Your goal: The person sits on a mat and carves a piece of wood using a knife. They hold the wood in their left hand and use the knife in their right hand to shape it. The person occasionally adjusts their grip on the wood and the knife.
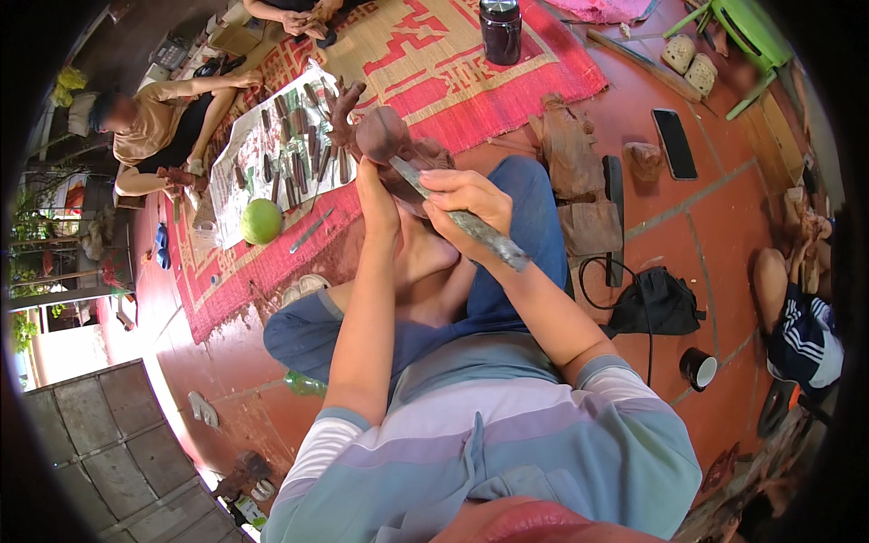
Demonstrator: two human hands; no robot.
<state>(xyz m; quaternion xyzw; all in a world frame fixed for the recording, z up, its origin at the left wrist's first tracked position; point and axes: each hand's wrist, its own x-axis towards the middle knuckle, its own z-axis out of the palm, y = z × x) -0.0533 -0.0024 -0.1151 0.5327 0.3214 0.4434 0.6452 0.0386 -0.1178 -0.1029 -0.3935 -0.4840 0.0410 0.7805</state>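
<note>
A reddish-brown wooden carving [385, 136] with knobbly branches rests against my raised knee. My left hand [376, 185] grips it from below and steadies it. My right hand [466, 206] is closed around a long metal chisel [480, 231]. The chisel's blade end lies against the carving's right side, while its grey handle sticks out past my fingers toward the lower right. I sit cross-legged in blue trousers, with my bare foot under the carving.
Several carving tools lie on a white sheet [244, 145] on the red woven mat [507, 72], beside a green round fruit [261, 220]. Wood blocks [570, 154], a phone [675, 143], a black bag [656, 303], a cup [698, 368] and a dark jar [501, 29] surround me. Other people sit left, top and right.
</note>
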